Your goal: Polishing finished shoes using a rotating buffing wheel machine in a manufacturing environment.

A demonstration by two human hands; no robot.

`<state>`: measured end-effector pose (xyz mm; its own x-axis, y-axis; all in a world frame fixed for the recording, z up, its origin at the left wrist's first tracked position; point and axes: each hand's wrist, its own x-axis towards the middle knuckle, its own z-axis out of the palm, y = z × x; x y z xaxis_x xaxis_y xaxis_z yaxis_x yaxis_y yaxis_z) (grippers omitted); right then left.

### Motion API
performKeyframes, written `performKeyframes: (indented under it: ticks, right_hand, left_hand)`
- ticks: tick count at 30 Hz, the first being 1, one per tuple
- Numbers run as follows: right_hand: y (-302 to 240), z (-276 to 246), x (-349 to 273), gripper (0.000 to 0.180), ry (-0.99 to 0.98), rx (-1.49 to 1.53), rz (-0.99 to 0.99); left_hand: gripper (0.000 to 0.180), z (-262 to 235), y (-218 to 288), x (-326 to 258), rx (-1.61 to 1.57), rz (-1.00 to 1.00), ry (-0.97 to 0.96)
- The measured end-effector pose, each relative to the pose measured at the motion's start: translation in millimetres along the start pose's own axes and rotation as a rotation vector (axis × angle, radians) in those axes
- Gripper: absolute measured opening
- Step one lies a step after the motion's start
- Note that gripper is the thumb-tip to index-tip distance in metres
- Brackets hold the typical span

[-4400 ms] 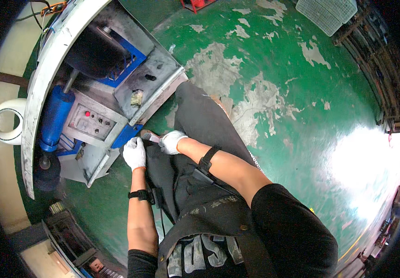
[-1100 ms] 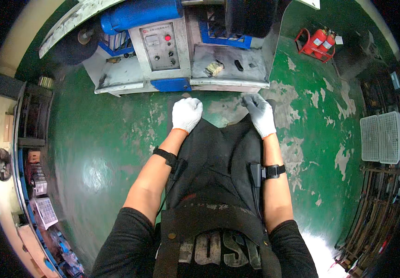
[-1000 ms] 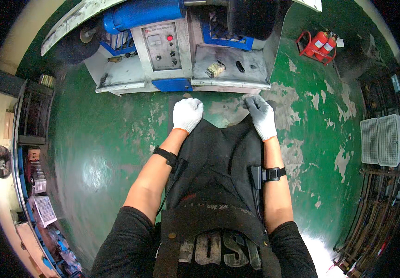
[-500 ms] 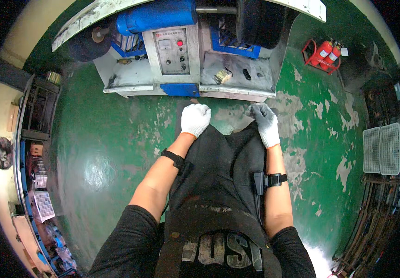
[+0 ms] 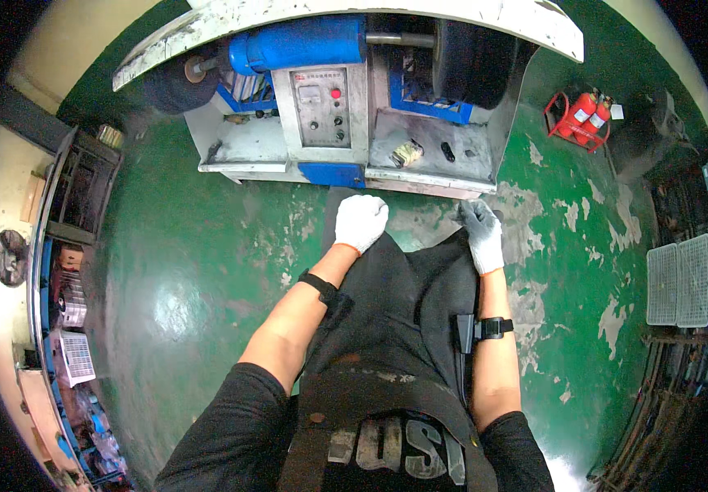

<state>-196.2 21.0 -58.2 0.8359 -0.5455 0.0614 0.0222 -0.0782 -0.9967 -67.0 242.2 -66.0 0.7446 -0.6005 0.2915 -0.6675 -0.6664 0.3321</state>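
A black apron [image 5: 387, 303] hangs down my front and is pulled wide at its lower part. My left hand [image 5: 361, 221], in a white knit glove with an orange cuff edge, is closed on the apron's left side. On the other side my right hand [image 5: 482, 234], gloved in white with grey-coated fingers, pinches the apron's right edge. Between the two hands the cloth sags. Black straps circle both forearms, and the right one carries a small dark box [image 5: 465, 332].
Ahead stands a polishing machine with a blue motor [image 5: 301, 45], dark wheels [image 5: 477, 61] and a control panel [image 5: 321, 107]. Fire extinguishers [image 5: 587, 115] sit in a red stand at the far right. White crates [image 5: 682, 283] are on the right, shelving [image 5: 71, 271] on the left.
The whole view has shifted, so the machine and both hands appear slightly lower and farther right. Both hands keep their hold on the apron.
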Motion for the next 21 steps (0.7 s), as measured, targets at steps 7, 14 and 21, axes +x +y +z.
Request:
performKeyframes:
  ticks: [7,14,21]
  right_hand:
    - [-1,4,-3,0.018,0.005,-0.026,-0.018]
    - [-5,1,-5,0.017,0.001,-0.001,0.014]
    - [-11,1,-6,0.019,-0.019,-0.136,-0.013]
  left_hand:
    - [0.024,-1,8,0,-0.006,0.019,0.007]
    - [0.025,-4,7,-4,-0.015,0.006,-0.006]
    - [0.026,-5,0,-14,-0.002,-0.005,-0.017]
